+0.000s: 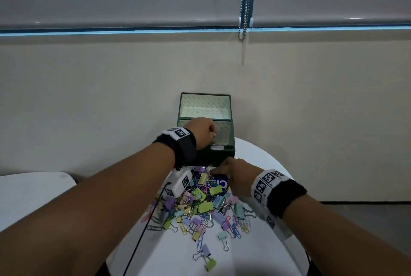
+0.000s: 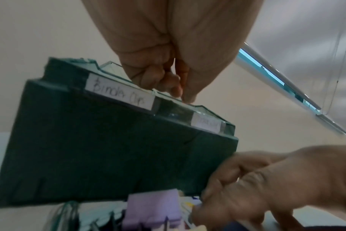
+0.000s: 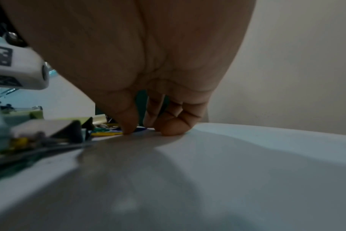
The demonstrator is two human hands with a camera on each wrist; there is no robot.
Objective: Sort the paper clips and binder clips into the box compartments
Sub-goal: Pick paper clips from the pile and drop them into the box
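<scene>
A dark green box [image 1: 213, 155] with a near and a far compartment stands at the table's far edge. My left hand [image 1: 205, 130] hovers over the near compartment. In the left wrist view its fingers [image 2: 168, 81] are bunched above the rim by the "Binder Clip" label [image 2: 118, 93], pinching a thin pale clip whose kind I cannot tell. A pile of pastel binder clips and paper clips [image 1: 200, 204] lies in front of the box. My right hand [image 1: 222, 167] reaches into the pile's far end. Its thumb and fingers [image 3: 168, 128] touch the table, slightly apart, gripping nothing.
The white round table [image 3: 227, 171] drops off close behind and to the right of the box. A blue printed packet [image 1: 222, 183] lies under the clips. A lilac binder clip [image 2: 152, 207] sits by the box front. Another white table [image 1: 33, 191] stands left.
</scene>
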